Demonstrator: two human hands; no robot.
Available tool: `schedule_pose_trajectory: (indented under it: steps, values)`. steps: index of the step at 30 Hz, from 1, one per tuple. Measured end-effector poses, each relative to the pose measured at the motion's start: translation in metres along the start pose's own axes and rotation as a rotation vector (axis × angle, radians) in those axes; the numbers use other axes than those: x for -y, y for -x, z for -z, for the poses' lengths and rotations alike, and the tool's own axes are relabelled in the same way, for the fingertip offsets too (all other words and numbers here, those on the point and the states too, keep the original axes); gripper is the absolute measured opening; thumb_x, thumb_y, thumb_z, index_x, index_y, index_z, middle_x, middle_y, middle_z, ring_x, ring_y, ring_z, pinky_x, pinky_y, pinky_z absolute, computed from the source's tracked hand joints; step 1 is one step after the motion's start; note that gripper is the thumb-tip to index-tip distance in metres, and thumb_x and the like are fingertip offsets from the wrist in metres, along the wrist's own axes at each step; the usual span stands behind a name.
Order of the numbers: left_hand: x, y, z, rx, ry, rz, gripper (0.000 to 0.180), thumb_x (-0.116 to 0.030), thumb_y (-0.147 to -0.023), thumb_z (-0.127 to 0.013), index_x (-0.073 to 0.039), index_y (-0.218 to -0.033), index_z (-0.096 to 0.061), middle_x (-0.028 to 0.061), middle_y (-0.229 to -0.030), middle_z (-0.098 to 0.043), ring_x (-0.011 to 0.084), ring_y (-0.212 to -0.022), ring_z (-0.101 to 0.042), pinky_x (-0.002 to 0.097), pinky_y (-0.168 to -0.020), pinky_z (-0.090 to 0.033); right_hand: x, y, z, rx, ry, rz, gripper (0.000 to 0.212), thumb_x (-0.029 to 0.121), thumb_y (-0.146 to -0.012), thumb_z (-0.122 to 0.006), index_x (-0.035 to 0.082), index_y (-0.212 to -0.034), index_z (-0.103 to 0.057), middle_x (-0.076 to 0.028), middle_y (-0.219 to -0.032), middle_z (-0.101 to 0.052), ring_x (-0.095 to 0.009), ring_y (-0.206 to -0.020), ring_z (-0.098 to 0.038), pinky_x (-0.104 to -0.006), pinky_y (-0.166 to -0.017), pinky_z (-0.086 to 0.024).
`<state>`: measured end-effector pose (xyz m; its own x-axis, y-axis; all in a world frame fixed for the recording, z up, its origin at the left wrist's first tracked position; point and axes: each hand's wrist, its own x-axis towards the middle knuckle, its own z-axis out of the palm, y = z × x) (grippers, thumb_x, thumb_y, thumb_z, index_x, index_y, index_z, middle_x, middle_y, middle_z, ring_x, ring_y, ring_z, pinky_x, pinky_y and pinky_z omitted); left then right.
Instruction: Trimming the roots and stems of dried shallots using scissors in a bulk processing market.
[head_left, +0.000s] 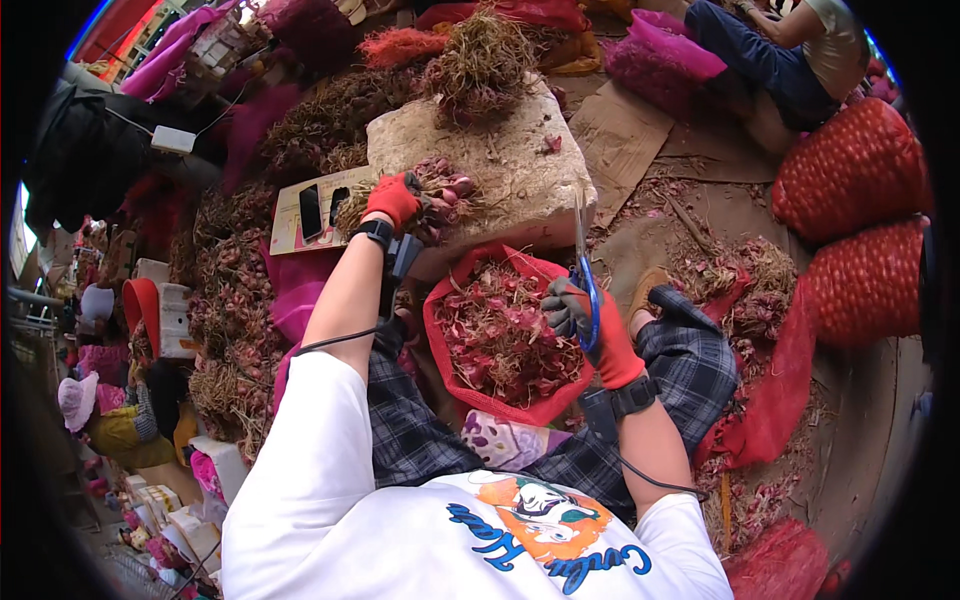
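My left hand (pixel 396 199), in a red glove, is closed around a bunch of shallots (pixel 452 192) with dry stalks. The bunch rests at the near left side of a worn whitish block (pixel 520 150). My right hand (pixel 603 330), in a red and grey glove, grips scissors (pixel 588 295) by their blue handles. Their blades point up and away, beside the block's right edge. Between my knees stands an open red mesh sack (pixel 436 340), filled with loose shallots and dry trimmings. Another tied bunch of shallots (pixel 480 65) lies at the block's far end.
A phone (pixel 310 212) lies on a flat board left of the block. Heaped shallot bunches (pixel 232 310) line the left side. Two full red mesh sacks (pixel 850 170) stand at the right. Another person (pixel 790 50) sits at the far right. Cardboard (pixel 620 135) covers part of the floor.
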<state>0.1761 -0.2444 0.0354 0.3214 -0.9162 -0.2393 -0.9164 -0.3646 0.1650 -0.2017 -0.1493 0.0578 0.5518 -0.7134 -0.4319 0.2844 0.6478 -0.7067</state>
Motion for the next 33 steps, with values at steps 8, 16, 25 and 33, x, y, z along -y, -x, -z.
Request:
schedule_pose_trajectory:
  steps: [8, 16, 25, 33]
  values:
    - [-0.033, -0.002, 0.033, -0.095, 0.706, -0.482, 0.027, 0.001, -0.069, -0.061, -0.006, -0.096, -0.062, 0.0104, -0.092, -0.064, 0.0235, -0.085, -0.060, 0.0321, -0.076, -0.047, 0.004, 0.010, 0.009, -0.070, -0.045, 0.061, 0.026, 0.020, -0.084, -0.060, 0.001, -0.101, -0.054, -0.007, -0.083, -0.058, -0.009, -0.061, -0.056, -0.0205, -0.052, -0.046]
    - [-0.067, 0.030, 0.002, -0.276, -0.269, -0.284, 0.039, -0.024, -0.067, -0.066, -0.020, -0.105, -0.059, 0.0142, -0.126, -0.045, 0.0376, -0.119, -0.039, 0.0457, -0.096, -0.032, 0.002, 0.011, 0.008, -0.057, -0.008, 0.090, 0.028, 0.023, -0.083, -0.062, 0.002, -0.100, -0.055, -0.005, -0.081, -0.059, -0.010, -0.061, -0.058, -0.0210, -0.053, -0.047]
    - [-0.173, 0.038, -0.067, -0.233, -0.525, -0.444, 0.032, -0.022, -0.077, -0.056, -0.018, -0.109, -0.055, 0.0099, -0.112, -0.052, 0.0312, -0.102, -0.049, 0.0408, -0.077, -0.042, 0.009, 0.006, 0.014, -0.026, -0.003, 0.133, 0.029, 0.021, -0.083, -0.062, 0.002, -0.103, -0.055, -0.005, -0.081, -0.059, -0.010, -0.060, -0.057, -0.0216, -0.053, -0.047]
    - [-0.168, 0.029, -0.063, -0.039, -0.501, -0.432, 0.050, -0.039, -0.067, -0.068, -0.018, -0.111, -0.055, 0.0127, -0.105, -0.054, 0.0282, -0.099, -0.052, 0.0379, -0.078, -0.044, -0.043, -0.007, 0.052, 0.007, -0.058, 0.165, 0.034, 0.015, -0.085, -0.058, 0.001, -0.114, -0.049, -0.006, -0.083, -0.060, -0.011, -0.058, -0.057, -0.0227, -0.050, -0.047]
